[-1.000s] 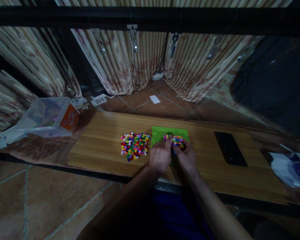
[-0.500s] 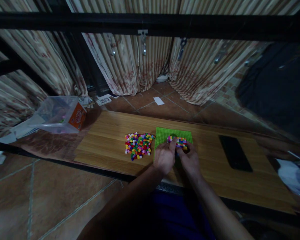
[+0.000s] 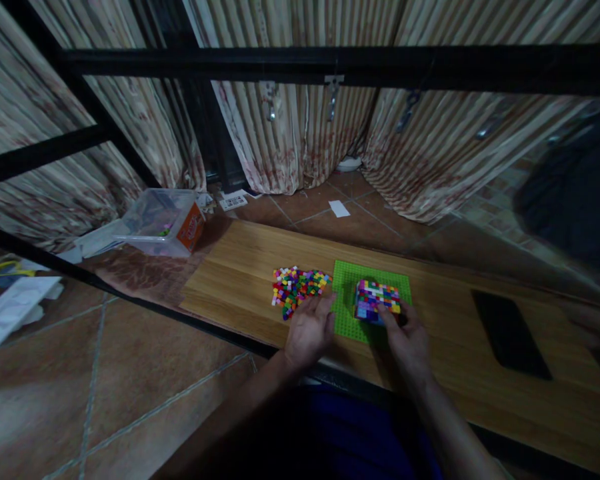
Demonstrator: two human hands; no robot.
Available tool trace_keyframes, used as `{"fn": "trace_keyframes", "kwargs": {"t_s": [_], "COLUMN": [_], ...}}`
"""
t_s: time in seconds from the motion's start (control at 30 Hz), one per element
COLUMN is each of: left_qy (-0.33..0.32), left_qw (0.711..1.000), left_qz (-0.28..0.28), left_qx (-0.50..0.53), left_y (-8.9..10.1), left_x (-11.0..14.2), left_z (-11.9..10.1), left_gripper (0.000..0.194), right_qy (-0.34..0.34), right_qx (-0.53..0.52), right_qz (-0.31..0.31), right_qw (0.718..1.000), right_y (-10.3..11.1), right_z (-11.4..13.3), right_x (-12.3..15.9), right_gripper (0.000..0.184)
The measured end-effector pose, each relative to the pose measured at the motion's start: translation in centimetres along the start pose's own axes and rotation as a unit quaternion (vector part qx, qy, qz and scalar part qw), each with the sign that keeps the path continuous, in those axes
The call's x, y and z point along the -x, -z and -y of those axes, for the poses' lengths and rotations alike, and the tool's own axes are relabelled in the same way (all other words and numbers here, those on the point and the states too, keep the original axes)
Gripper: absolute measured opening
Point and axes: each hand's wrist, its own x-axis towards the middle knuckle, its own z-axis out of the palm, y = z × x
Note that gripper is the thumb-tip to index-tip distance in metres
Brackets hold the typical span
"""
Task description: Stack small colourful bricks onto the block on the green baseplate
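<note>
Brick block [image 3: 375, 293] lies over the green baseplate [image 3: 345, 310], seating unclear, with the right hand [image 3: 407, 340] clamped on the block's right end. Left hand [image 3: 309, 333] is at the baseplate's left edge, beside the loose bricks [image 3: 301, 285]; whether it pinches a brick cannot be told. Uneven pressure from the right hand could loosen or tilt the block, and a low left-hand sweep could scatter the loose bricks left of the baseplate.
</note>
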Motion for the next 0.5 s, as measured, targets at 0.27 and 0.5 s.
{"fn": "trace_keyframes", "kwargs": {"t_s": [0.27,0.5], "left_qy": [0.037,0.129], "left_qw": [0.997,0.986], "left_qz": [-0.071,-0.088], "left_qx": [-0.018,-0.057], "left_y": [2.2,4.9], "left_x": [3.0,1.6], "left_z": [4.2,7.5], "left_gripper": [0.027,0.022], "right_qy": [-0.008,0.017], "right_qx": [-0.149,-0.100], "right_qz": [-0.053,-0.070], "right_qw": [0.987,0.992], "right_y": [0.1,0.7], "right_z": [-0.5,-0.7], "right_x": [-0.1,0.4], "right_gripper": [0.055,0.052]}}
